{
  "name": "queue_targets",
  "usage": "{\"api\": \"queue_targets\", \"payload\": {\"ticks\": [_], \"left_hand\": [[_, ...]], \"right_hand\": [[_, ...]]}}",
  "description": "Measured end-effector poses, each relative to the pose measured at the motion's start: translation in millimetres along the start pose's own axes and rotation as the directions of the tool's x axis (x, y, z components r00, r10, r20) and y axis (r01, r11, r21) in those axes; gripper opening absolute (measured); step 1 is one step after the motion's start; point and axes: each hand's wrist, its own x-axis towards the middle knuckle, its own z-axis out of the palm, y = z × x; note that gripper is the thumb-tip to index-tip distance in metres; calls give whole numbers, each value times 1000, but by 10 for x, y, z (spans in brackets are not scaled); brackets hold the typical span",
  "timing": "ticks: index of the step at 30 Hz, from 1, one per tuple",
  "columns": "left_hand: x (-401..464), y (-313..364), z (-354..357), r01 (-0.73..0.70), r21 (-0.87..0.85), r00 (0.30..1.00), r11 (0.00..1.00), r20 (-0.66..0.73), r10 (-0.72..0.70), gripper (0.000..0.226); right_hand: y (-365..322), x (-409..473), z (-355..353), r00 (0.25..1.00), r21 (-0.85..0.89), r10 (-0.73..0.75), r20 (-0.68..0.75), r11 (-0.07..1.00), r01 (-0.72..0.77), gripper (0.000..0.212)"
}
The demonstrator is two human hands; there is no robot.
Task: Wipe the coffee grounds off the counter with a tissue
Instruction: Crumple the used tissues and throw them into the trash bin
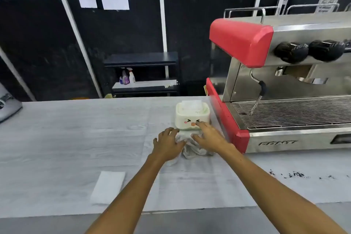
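1. Tissue (191, 148) lies crumpled on the desk (66, 138), just in front of the tissue box (191, 118), with both hands on it. It looks thin, soft and very light; it will bunch and may tear if dragged hard, so I judge it best taken by gathering a wad under flat fingers rather than pinching a corner.
2. A flat white sheet (108, 187), perhaps another tissue, lies near the desk's front edge at the left, well apart from both hands.
3. Left hand (168, 143) rests palm down with its fingers spread, covering the tissue's left side; it presses rather than grips.
4. Right hand (208, 137) lies palm down on the tissue's right side, its fingers spread and reaching to the front of the box. Whether either hand has closed on the paper I cannot tell.
5. Grounds (296, 175), a dark scatter, lie on the desk to the right in front of the coffee machine (284, 85), well apart from the tissue and not yet wiped.
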Motion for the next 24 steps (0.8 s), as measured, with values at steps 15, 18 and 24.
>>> {"api": "queue_targets", "payload": {"ticks": [15,18,24], "left_hand": [[267,-333,659,-40,34,999,999,21,39,69],[308,-363,744,-42,59,999,997,0,42,81],[377,-407,882,-68,49,996,996,-57,71,61]], "right_hand": [[265,161,809,991,3,132,-1,991,-132,58],[343,158,839,993,-6,104,-48,994,-105,57],[490,159,921,993,-1,47,-106,999,-48,54]]}}
